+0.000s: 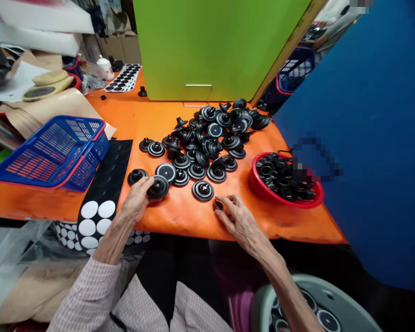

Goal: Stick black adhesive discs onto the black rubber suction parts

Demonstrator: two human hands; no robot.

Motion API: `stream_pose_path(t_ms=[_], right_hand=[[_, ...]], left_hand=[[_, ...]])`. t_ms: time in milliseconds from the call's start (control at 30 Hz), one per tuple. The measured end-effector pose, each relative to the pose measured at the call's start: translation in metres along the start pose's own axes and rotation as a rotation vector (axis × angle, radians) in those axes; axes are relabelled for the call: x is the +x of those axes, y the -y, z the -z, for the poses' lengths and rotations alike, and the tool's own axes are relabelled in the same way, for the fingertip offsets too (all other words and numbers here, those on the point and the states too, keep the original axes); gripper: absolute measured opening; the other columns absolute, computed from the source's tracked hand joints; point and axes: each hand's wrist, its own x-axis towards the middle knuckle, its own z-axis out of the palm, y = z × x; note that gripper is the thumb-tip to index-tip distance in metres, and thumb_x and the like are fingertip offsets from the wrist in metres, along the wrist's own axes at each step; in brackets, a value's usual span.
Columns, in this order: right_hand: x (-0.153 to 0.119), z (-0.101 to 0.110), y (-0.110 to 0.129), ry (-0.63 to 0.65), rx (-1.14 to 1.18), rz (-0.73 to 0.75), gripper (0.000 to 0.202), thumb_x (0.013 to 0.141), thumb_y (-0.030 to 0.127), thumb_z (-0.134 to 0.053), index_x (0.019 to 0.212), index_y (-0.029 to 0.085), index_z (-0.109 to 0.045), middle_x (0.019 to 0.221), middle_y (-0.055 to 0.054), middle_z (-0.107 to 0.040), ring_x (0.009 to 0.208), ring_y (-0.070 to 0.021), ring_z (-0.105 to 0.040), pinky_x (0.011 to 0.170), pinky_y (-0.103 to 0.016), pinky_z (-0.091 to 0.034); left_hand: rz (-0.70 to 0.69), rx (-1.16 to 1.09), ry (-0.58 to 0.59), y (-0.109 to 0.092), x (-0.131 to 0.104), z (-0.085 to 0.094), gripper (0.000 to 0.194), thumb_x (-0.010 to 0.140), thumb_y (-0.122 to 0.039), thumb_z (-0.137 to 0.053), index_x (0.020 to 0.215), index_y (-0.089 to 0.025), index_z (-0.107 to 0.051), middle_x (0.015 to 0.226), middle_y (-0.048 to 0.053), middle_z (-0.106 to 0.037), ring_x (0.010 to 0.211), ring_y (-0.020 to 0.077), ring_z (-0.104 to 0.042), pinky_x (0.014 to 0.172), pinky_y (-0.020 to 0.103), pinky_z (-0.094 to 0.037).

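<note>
My left hand point(138, 198) grips a round black stepped disc point(158, 187) by its edge, just above the front of the orange tabletop. Between the thumb and fingers of my right hand point(235, 213) is a small black ring point(218, 205). A single disc with a raised centre point(203, 190) lies between the two hands. Beyond them spreads a loose pile of similar black discs point(197, 147), some tipped on their sides. To the right of my right hand stands a red bowl point(254, 184) filled with small black ring-like parts point(283, 177).
A blue plastic basket point(79, 170) sits at the left, beside a black strip with white round stickers point(97, 216). Upright green board point(210, 46) closes off the back; a blue panel point(366, 138) flanks the right. Below the table edge, a grey tub point(346, 295) holds more discs.
</note>
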Motion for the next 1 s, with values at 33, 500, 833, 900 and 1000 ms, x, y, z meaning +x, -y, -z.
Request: stream_pose_path(t_ms=[33, 500, 833, 900, 1000], right_hand=[[-0.002, -0.002, 0.0, -0.006, -0.022, 0.01, 0.026, 0.091, 0.032, -0.043, 0.107, 0.019, -0.059, 0.098, -0.009, -0.055, 0.075, -0.0184, -0.061, 0.069, -0.032, -0.053], [0.036, -0.049, 0.083, -0.318, 0.474, 0.137, 0.021, 0.091, 0.03, -0.049, 0.111, 0.022, -0.05, 0.11, -0.009, -0.061, 0.1, -0.0214, -0.061, 0.084, -0.038, -0.052], [0.022, -0.043, 0.082, -0.413, 0.277, 0.149, 0.024, 0.09, 0.029, -0.051, 0.111, 0.022, -0.059, 0.097, -0.008, -0.055, 0.089, -0.0218, -0.057, 0.082, -0.041, -0.052], [0.013, -0.036, 0.093, -0.337, 0.361, 0.193, 0.024, 0.092, 0.027, -0.05, 0.114, 0.024, -0.057, 0.094, -0.006, -0.057, 0.081, -0.0182, -0.058, 0.076, -0.036, -0.054], [-0.001, -0.037, 0.107, -0.312, 0.422, 0.236, 0.025, 0.092, 0.024, -0.052, 0.117, 0.025, -0.055, 0.101, -0.007, -0.06, 0.087, -0.0184, -0.06, 0.077, -0.036, -0.055]], left_hand=[[0.115, -0.158, 0.024, -0.001, -0.004, 0.0, 0.009, 0.085, -0.023, -0.054, 0.082, -0.016, -0.058, 0.08, 0.004, -0.067, 0.074, 0.0182, -0.065, 0.065, 0.03, -0.051], [0.208, -0.434, 0.336, 0.009, -0.033, 0.003, 0.011, 0.078, -0.02, -0.071, 0.085, -0.012, -0.067, 0.083, 0.003, -0.071, 0.075, 0.0129, -0.065, 0.074, 0.024, -0.054], [0.173, -0.371, 0.282, 0.001, -0.047, -0.001, 0.021, 0.082, -0.021, -0.063, 0.1, -0.011, -0.064, 0.101, 0.012, -0.069, 0.091, 0.0247, -0.068, 0.082, 0.044, -0.057], [0.117, -0.333, 0.257, 0.002, -0.052, -0.004, 0.025, 0.079, -0.024, -0.067, 0.101, -0.012, -0.064, 0.102, 0.011, -0.069, 0.094, 0.0247, -0.067, 0.083, 0.044, -0.057], [0.033, -0.273, 0.238, 0.003, -0.057, -0.007, 0.03, 0.076, -0.03, -0.07, 0.101, -0.014, -0.065, 0.105, 0.01, -0.069, 0.099, 0.0251, -0.066, 0.084, 0.041, -0.056]])
